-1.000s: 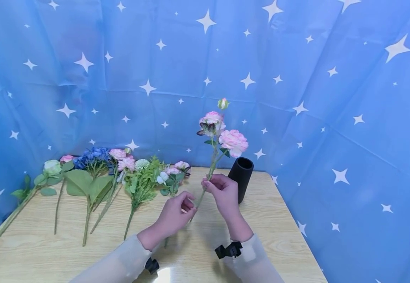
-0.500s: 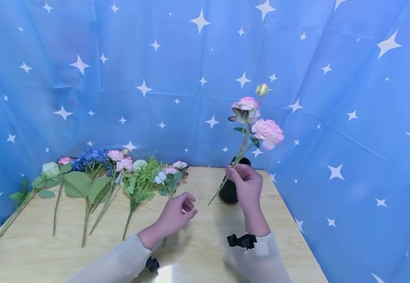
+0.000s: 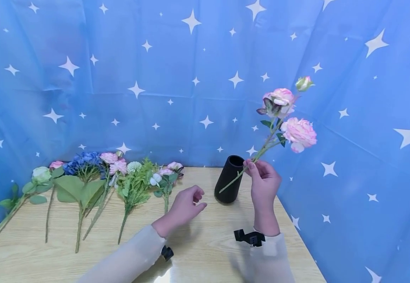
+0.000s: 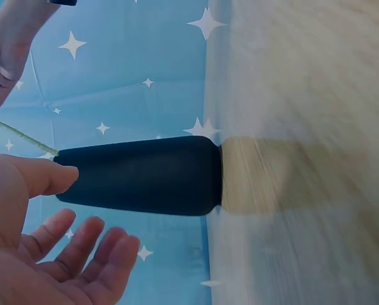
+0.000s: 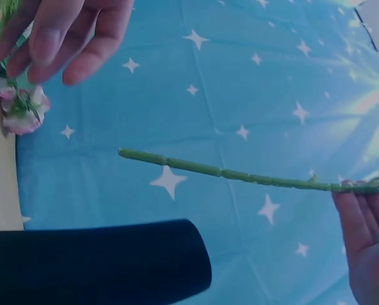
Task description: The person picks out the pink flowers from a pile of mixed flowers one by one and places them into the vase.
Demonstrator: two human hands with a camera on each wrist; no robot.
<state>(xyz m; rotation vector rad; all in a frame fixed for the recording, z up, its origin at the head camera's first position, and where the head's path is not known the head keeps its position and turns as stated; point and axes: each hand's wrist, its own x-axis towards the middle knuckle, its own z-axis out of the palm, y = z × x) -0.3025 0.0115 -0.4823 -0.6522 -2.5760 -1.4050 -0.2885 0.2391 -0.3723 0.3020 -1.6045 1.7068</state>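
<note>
My right hand (image 3: 265,186) pinches the stem of a pink flower spray (image 3: 298,133) between thumb and fingers. The spray has two pink-white blooms and a bud and leans up to the right. In the head view its lower stem crosses in front of a black vase (image 3: 226,182), but the right wrist view shows the stem (image 5: 240,176) outside the vase, its cut end apart from the rim. My left hand (image 3: 187,202) hovers left of the vase, fingers loosely bent and holding nothing. In the left wrist view, its thumb overlaps the upright vase (image 4: 138,178); contact cannot be told.
Several flower stems lie in a row on the wooden table (image 3: 198,251), among them a blue hydrangea (image 3: 84,163), a white-green rose (image 3: 41,175) and green fern-like foliage (image 3: 137,184). A blue star-patterned curtain (image 3: 169,78) surrounds the table.
My right hand has carried the pink flower spray to the right, and the spray leans further right. My left hand, earlier beside the lower stem, is now apart from it and slightly further right.
</note>
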